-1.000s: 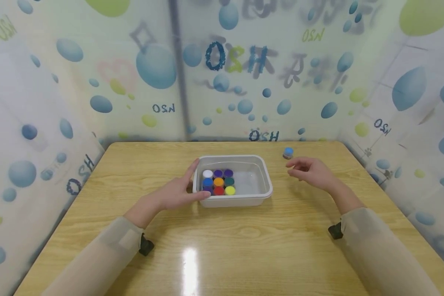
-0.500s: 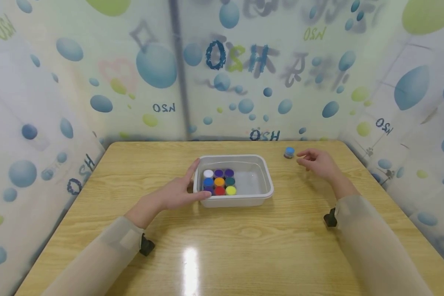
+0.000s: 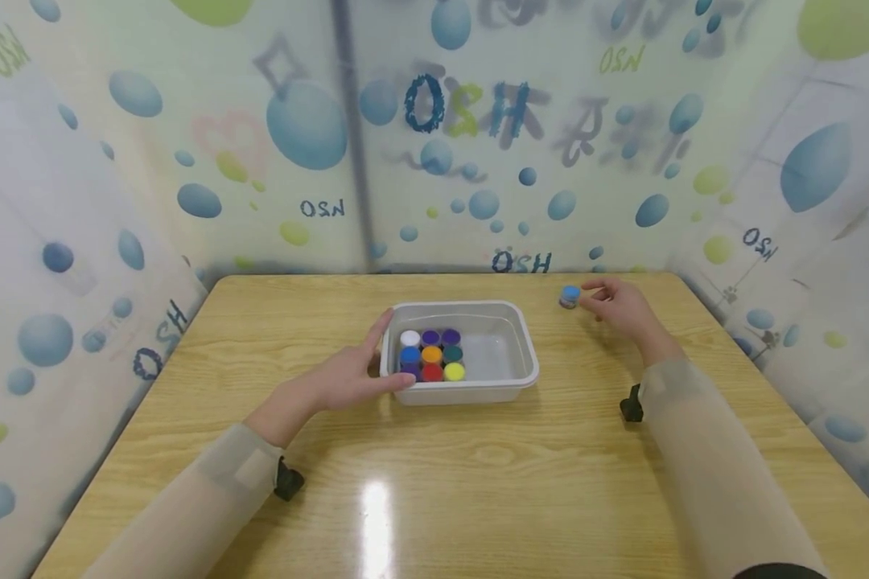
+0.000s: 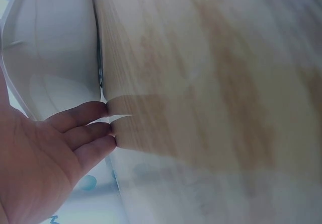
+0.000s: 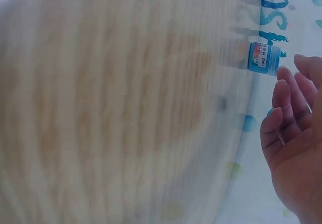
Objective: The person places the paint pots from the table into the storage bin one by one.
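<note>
In the head view, my left hand (image 3: 348, 376) rests on the left end of a white plastic tub (image 3: 488, 394). Its thumb lies on the front rim and its index finger reaches along the left rim; in the left wrist view the other fingers (image 4: 88, 131) extend beside the tub's wall, tips at the tabletop. Paint jars with coloured lids (image 3: 431, 355) stand in rows in the tub's left part. Beyond the tub, at the back right, stands a small blue-lidded paint jar (image 3: 570, 297). My right hand (image 3: 620, 308) is just right of it, fingers loosely bent, with a slight gap in the right wrist view.
The wooden table (image 3: 434, 482) runs back to a patterned curtain (image 3: 420, 185), which also rises along both sides. The tub's right part shows bare floor.
My right hand has moved back and to the right, round to the right side of the lone paint jar. The left hand and the tub stay in place.
</note>
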